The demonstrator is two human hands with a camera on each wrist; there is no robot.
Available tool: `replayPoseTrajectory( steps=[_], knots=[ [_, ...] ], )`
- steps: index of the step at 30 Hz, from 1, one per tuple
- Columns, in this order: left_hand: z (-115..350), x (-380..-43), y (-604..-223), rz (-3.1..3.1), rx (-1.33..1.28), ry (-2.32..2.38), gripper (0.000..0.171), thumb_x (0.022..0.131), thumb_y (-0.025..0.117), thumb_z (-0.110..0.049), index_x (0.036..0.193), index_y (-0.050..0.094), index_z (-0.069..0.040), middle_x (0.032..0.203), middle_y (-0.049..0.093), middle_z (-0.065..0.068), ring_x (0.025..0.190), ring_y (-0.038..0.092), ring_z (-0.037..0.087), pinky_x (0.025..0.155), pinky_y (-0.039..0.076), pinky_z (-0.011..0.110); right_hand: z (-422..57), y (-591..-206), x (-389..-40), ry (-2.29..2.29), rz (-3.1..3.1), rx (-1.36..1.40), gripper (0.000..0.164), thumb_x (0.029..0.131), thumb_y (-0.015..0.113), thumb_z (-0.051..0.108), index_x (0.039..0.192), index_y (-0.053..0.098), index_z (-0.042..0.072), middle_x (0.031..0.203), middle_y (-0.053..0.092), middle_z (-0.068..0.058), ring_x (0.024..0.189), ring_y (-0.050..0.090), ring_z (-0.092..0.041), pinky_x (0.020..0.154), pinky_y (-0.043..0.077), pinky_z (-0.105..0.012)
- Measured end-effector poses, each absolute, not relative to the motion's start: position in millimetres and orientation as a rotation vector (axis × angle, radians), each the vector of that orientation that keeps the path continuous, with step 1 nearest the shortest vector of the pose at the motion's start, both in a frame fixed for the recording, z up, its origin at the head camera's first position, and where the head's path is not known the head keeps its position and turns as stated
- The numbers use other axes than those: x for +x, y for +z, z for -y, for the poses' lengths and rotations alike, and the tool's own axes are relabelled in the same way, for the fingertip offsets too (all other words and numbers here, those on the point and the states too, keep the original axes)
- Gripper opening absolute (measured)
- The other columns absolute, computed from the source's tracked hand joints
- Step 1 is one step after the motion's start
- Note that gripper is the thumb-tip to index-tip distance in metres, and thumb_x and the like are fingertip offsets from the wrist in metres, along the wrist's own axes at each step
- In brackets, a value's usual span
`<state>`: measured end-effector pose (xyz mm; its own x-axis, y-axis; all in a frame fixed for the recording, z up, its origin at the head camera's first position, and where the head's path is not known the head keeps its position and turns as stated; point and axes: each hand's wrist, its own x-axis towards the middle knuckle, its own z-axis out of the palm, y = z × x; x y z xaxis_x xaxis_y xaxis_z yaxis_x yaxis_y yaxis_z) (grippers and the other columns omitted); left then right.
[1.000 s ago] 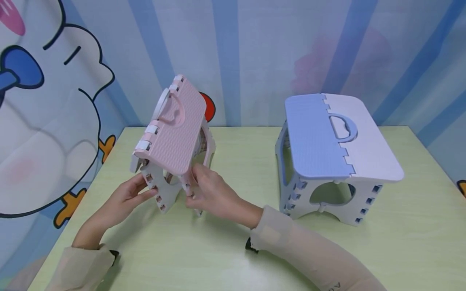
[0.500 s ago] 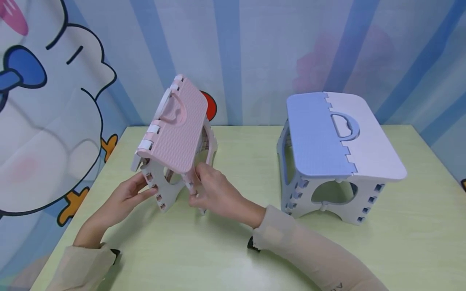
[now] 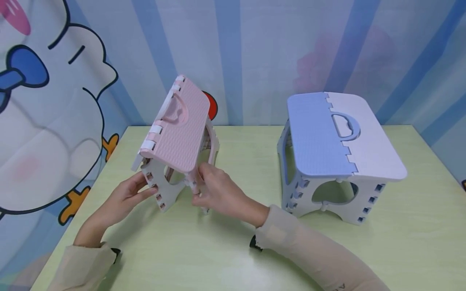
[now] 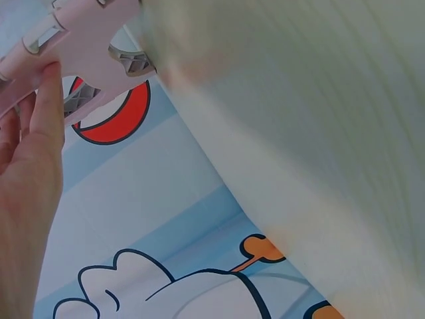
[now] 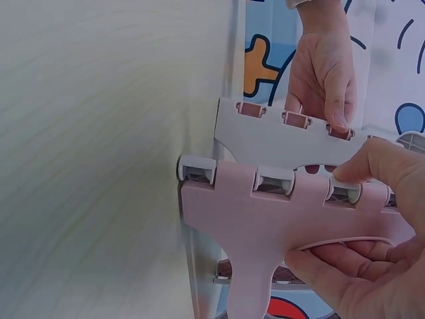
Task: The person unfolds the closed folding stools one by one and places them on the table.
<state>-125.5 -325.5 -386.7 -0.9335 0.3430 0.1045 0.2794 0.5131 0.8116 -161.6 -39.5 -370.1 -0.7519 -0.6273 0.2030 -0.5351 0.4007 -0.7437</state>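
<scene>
A pink and white folding stool (image 3: 178, 133) stands partly folded on the left of the table, its top bent into a ridge with the carry handle along the fold. My left hand (image 3: 118, 202) holds the edge of its left leg panel, thumb at the hinge slots and fingers behind. My right hand (image 3: 225, 196) grips the right leg panel; in the right wrist view, the thumb presses by the white hinge pieces and the fingers (image 5: 325, 269) reach into the panel's cutout. The front panel between the legs is folded, partly hidden by the right hand.
A blue and white folding stool (image 3: 320, 141) stands fully unfolded on the right, close to my right forearm. The pale green table (image 3: 240, 258) ends at a cartoon backdrop (image 3: 262, 60) at the back and left.
My right hand has moved slightly right with the right leg panel, so the pink stool's legs stand a little wider apart. The left hand keeps its hold at the left panel.
</scene>
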Motion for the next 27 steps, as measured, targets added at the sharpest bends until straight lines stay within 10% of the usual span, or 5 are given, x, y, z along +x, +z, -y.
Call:
replayPoseTrajectory(
  steps=[6,13,19,27],
  knots=[
    [326.4,-125.1,-385.9,-2.683,0.546,1.406,0.054,0.102,0.057,-0.011,0.152,0.037,-0.003,0.146,0.048,0.018,0.132,0.046,0.037,0.095,0.043,0.015,37.3,-370.0,-162.3,-1.277,-2.537,-1.058,0.034,0.079,0.078,0.005,0.101,0.053,0.007,0.095,0.052,0.001,0.079,0.05,-0.013,0.058,0.045,-0.02],
    [328.0,-124.3,-385.3,-2.687,0.549,1.414,0.053,0.102,0.058,-0.01,0.151,0.038,-0.003,0.145,0.049,0.017,0.125,0.048,0.0,0.094,0.044,0.015,35.9,-369.9,-163.6,-1.267,-2.546,-1.069,0.032,0.078,0.076,0.005,0.097,0.051,0.008,0.091,0.051,-0.001,0.077,0.048,-0.013,0.056,0.04,-0.02],
    [329.6,-124.0,-385.4,-2.698,0.548,1.403,0.055,0.102,0.058,-0.01,0.152,0.037,-0.005,0.146,0.048,0.016,0.13,0.05,0.019,0.094,0.044,0.016,34.1,-368.6,-163.6,-1.269,-2.54,-1.072,0.032,0.078,0.075,0.003,0.095,0.049,0.008,0.092,0.051,-0.001,0.078,0.048,-0.013,0.055,0.039,-0.019],
    [331.1,-123.4,-386.9,-2.683,0.575,1.439,0.056,0.101,0.058,-0.007,0.153,0.037,-0.006,0.147,0.047,0.017,0.126,0.048,0.001,0.093,0.046,0.017,32.9,-368.7,-164.8,-1.276,-2.516,-1.083,0.031,0.078,0.074,0.002,0.095,0.048,0.008,0.092,0.051,-0.002,0.077,0.047,-0.013,0.055,0.04,-0.019]
  ],
)
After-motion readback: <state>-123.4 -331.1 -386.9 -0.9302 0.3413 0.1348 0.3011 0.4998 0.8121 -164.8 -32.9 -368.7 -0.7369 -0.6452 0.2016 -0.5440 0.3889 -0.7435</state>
